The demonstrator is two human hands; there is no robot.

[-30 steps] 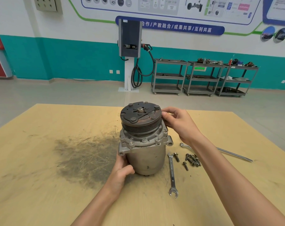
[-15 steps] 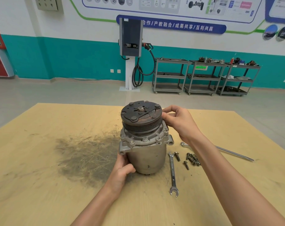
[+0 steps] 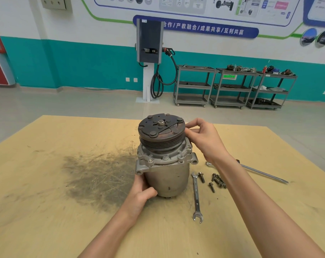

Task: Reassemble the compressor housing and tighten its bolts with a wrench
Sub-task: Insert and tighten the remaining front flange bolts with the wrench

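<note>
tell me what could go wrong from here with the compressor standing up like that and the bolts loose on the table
1. The compressor stands upright on its narrow end, steadied only by the left hand and the right hand at the pulley; letting go could tip it.
2. The loose bolts lie right under the right forearm; a sweep could scatter them.
3. The wrench lies close to the base and may get knocked.

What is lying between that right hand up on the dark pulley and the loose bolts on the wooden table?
Nothing visible. The right hand rests at the dark grooved pulley of the grey metal compressor; the loose dark bolts lie below its forearm on bare table, the silver open-ended wrench beside them.
</note>
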